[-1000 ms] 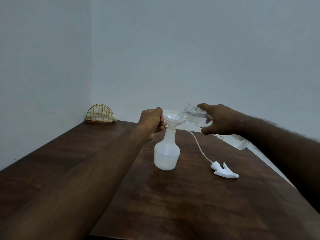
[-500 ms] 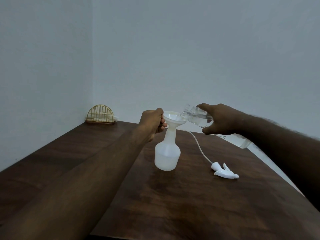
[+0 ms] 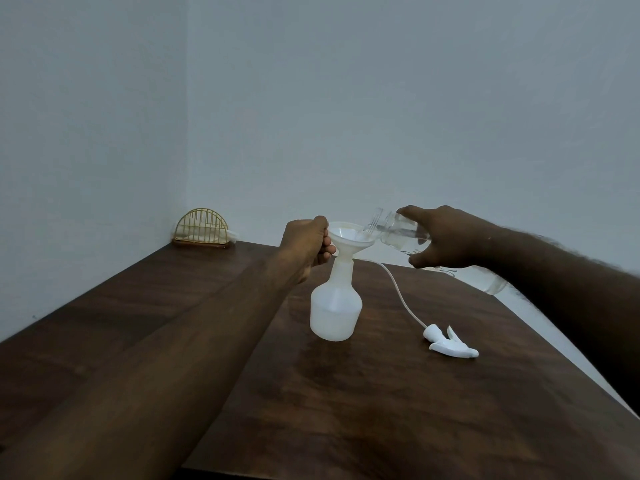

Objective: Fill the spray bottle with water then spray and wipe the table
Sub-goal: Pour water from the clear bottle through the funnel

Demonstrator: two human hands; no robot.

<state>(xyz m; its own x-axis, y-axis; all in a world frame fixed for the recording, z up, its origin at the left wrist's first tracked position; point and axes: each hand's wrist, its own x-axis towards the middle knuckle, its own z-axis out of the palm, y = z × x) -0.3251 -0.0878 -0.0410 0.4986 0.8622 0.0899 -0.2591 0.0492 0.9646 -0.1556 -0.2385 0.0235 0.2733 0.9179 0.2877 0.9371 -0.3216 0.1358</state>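
Right hand (image 3: 446,237) grip: holds tilted clear glass jar (image 3: 398,232), mouth over white plastic funnel (image 3: 349,235) | Left hand (image 3: 306,242) grip: pinches funnel rim | Change: none over last second; pour continues | White translucent spray bottle (image 3: 335,306): upright on dark wooden desk (image 3: 381,410), partly filled; detached white trigger head (image 3: 450,342) beside it.

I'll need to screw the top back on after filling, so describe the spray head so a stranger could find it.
Start at the dark wooden table and find the white spray bottle with the funnel in its neck. To its right, flat on the wood, lies the spray head. It alone has a trigger and a long thin tube trailing back from it.
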